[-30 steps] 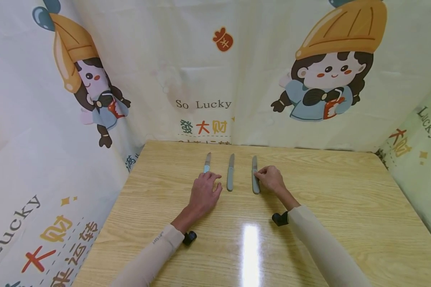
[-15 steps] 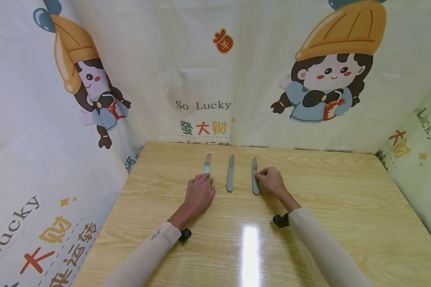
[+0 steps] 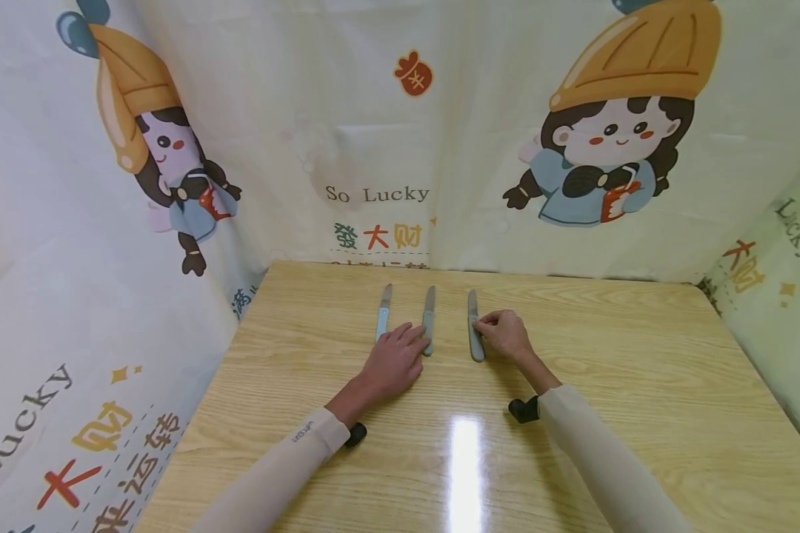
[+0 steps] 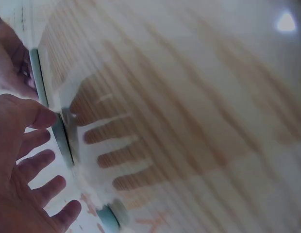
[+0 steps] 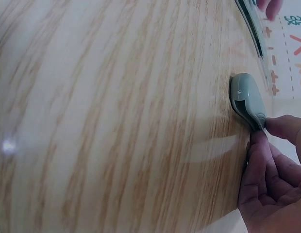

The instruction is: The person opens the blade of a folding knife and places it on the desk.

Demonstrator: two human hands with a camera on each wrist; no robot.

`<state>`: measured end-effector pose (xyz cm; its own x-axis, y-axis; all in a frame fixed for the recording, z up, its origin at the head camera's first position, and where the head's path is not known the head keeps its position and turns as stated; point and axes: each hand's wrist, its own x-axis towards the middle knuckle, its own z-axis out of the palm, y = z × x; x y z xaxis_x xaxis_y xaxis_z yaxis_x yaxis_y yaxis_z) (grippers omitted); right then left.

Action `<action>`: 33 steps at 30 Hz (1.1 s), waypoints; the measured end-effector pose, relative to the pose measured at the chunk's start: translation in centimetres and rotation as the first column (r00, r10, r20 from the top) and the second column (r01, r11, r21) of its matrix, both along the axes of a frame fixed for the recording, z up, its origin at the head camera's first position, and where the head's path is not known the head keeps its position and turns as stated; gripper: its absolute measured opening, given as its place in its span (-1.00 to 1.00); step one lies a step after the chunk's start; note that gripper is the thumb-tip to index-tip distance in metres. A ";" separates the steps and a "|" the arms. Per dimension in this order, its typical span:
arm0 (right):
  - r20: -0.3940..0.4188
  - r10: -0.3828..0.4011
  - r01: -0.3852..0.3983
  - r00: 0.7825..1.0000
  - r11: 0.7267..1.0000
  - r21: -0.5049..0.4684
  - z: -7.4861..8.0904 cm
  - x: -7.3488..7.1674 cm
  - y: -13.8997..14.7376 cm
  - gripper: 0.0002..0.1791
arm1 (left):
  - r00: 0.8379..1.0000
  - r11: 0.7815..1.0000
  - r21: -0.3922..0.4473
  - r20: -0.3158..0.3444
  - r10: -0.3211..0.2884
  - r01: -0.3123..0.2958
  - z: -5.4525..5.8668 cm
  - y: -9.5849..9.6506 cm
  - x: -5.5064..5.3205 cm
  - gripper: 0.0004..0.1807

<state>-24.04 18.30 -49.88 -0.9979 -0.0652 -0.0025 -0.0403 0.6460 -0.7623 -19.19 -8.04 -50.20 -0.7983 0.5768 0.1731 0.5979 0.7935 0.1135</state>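
Three small knives lie in a row on the wooden table (image 3: 573, 348), blades pointing away from me. On the left is the one with a light blue handle (image 3: 382, 320); the middle knife (image 3: 429, 320) and the right knife (image 3: 476, 346) have grey-green handles. My left hand (image 3: 393, 364) is over the middle knife's handle, fingertips at it and partly hiding it. In the left wrist view its fingers (image 4: 36, 167) are spread and loosely bent, the thumb tip by a handle. My right hand (image 3: 507, 334) pinches the right knife's handle (image 5: 247, 97) between thumb and fingers.
A printed cloth (image 3: 373, 133) hangs behind the table and along both sides. Light reflects as a bright streak on the tabletop. Small black wrist cameras (image 3: 524, 409) are worn under both forearms.
My left hand has moved right, from the blue-handled knife to the middle knife, uncovering more of the blue handle. My right hand stays at the right knife.
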 end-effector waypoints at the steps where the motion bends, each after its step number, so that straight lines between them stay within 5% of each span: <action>1: -0.004 0.001 -0.001 1.000 1.000 -0.002 0.0 0.0 0.0 -0.72 | 1.000 1.000 -0.010 0.004 -0.012 0.012 0.0 0.2 0.1 -0.59; 7: -0.003 -0.006 0.006 1.000 1.000 -0.019 0.0 0.2 -0.3 -0.73 | 1.000 0.998 -0.063 0.026 0.006 -0.005 0.0 0.9 0.3 -0.58; 12: -0.005 -0.007 0.007 1.000 0.999 -0.031 -0.1 0.3 -0.6 -0.74 | 1.000 1.000 -0.016 0.008 0.027 -0.026 0.2 -0.1 0.2 -0.58; 16: -0.004 -0.011 0.011 1.000 0.999 -0.038 -0.4 0.3 -0.7 -0.73 | 0.990 0.990 0.021 -0.006 0.138 -0.137 0.5 -2.4 -0.4 -0.59; 21: -0.004 -0.032 0.032 0.999 0.998 -0.046 -0.3 0.5 -0.5 -0.73 | 0.964 0.968 0.005 0.090 0.251 -0.252 0.8 -5.1 -0.8 -0.55; 26: -0.004 -0.027 0.027 1.000 0.998 -0.057 -0.3 0.6 -0.3 -0.73 | 0.958 0.966 0.021 0.139 0.252 -0.257 0.5 -5.9 -0.8 -0.55; 33: 0.018 -0.037 0.039 0.999 0.995 -0.089 -0.2 1.5 0.2 -0.66 | 0.958 0.957 0.097 0.117 0.263 -0.275 0.6 -6.4 -0.4 -0.58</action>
